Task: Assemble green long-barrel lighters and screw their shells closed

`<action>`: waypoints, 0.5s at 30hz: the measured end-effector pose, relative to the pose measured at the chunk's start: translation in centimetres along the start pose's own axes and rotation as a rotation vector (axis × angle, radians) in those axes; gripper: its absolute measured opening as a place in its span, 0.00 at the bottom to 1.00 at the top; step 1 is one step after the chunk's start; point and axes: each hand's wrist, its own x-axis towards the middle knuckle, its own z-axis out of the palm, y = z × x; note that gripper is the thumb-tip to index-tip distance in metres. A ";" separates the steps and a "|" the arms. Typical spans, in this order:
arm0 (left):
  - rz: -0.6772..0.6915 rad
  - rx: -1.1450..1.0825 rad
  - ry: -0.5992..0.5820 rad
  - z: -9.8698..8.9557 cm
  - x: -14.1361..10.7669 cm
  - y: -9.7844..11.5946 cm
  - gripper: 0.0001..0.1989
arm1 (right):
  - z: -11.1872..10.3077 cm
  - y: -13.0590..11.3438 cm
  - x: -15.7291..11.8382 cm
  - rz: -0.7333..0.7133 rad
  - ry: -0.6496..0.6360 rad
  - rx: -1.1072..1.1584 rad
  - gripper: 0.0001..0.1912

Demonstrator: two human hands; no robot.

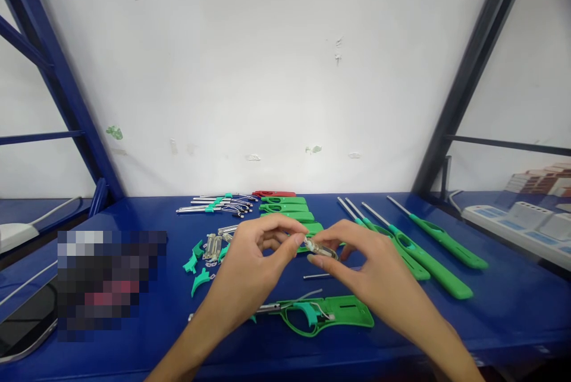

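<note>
While a blue table (499,322) carried everything within reach, its back edge running along a white wall, two bare hands met above its middle, closed on one small piece. Long green lighters (439,266) lay slantwise near the right edge, metal ends toward the back. Near the front edge lay an opened green casing (350,313), a shallow shell holding a teal trigger (307,312), a thin pale hose and part of a metal tube (270,308). More green casings (285,207) were lined up near the back edge, with a red casing (274,194) rearmost; metal rods (200,203) with loose wires lay to their left. Spare triggers (200,281) and spare tanks (213,246) sat left of the middle. Smallest of these was the held piece, a small clear tank (325,251): the right hand (370,254) gripped its body between thumb and fingers, and the left hand (252,257) pinched at its white tip (308,243). It was probably light, stiff and smooth enough to slip, best held by the sides of the body, with gentle pressure near the likely fragile tip. Whether it contained any liquid could not be told.
</note>
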 end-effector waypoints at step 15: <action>0.105 0.045 0.024 0.3 -0.4 0.2 0.06 | 1.3 0.7 -0.7 -0.266 0.118 -0.273 0.14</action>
